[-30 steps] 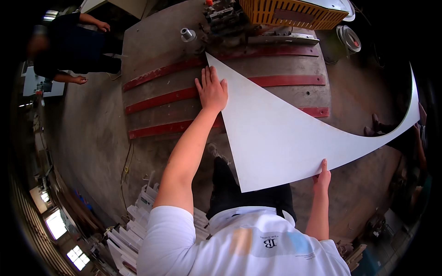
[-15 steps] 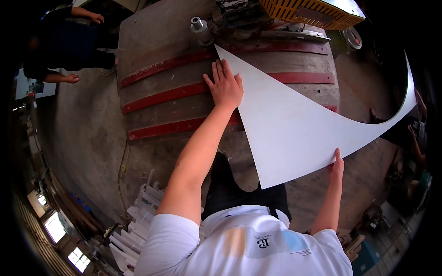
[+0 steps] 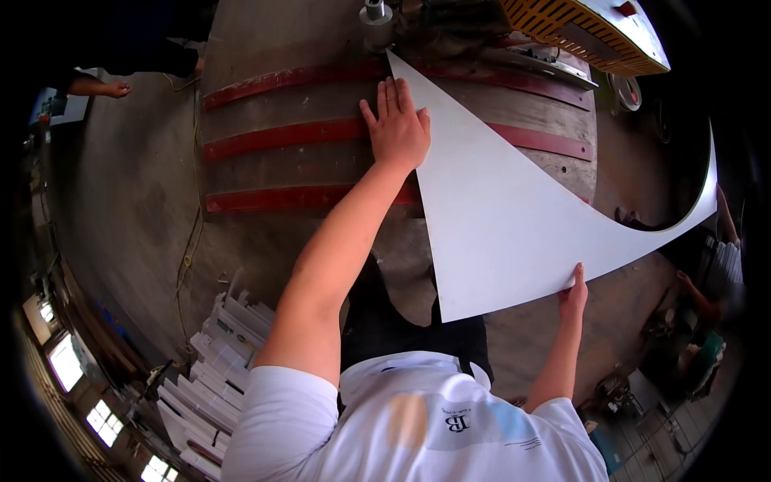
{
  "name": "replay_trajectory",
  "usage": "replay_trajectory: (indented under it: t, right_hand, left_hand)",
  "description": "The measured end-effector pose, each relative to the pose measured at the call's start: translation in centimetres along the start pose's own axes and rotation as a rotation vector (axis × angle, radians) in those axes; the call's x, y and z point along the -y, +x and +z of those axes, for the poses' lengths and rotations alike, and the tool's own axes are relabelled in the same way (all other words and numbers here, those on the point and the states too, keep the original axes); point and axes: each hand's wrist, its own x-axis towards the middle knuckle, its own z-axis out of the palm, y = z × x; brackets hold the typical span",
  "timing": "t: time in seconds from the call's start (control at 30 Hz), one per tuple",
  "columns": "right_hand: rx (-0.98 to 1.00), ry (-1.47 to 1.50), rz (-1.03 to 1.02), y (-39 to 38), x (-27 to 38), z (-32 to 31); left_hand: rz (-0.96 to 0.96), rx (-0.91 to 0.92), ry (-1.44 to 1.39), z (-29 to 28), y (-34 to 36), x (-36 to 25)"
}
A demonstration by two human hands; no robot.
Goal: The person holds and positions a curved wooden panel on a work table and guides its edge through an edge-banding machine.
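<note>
A large white sheet (image 3: 498,217) with a curved cut-out lies partly on the worktable and reaches past its near and right edges. Its narrow far tip is close to a metal post (image 3: 377,30). My left hand (image 3: 399,128) rests flat along the sheet's left edge, fingers stretched out toward the post. At the near edge, my right hand (image 3: 573,293) grips the sheet with its thumb on top; the fingers underneath are hidden. Another person's hand and forearm (image 3: 728,215) show by the sheet's right end, too dark to tell whether they touch it.
Red curved strips (image 3: 281,140) run across the worktable (image 3: 265,173). A yellow slotted guard (image 3: 562,36) stands at the far right. Another person's hand (image 3: 116,89) is at far left. White strips (image 3: 210,377) are stacked at lower left, near a cable (image 3: 186,261) on the floor.
The table and post sit higher in the view. The sheet has swung slightly, its right end lower against the table. Both my hands keep their places on it.
</note>
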Motion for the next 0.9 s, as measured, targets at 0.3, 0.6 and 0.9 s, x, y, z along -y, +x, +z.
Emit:
replay_trajectory:
  t: [0.3,0.6,0.9]
  right_hand:
    - [-0.037,0.221,0.002,-2.8,-2.0,2.4]
    - [0.002,0.100,-0.007,-6.6,-3.0,5.1]
    - [0.002,0.065,-0.037,-6.4,-2.3,5.2]
  left_hand:
    - [-0.021,-0.034,-0.012,0.1,-0.1,-0.2]
    - [-0.027,-0.100,-0.076,0.3,-0.4,-0.3]
    - [-0.037,-0.144,-0.088,0.2,-0.7,-0.6]
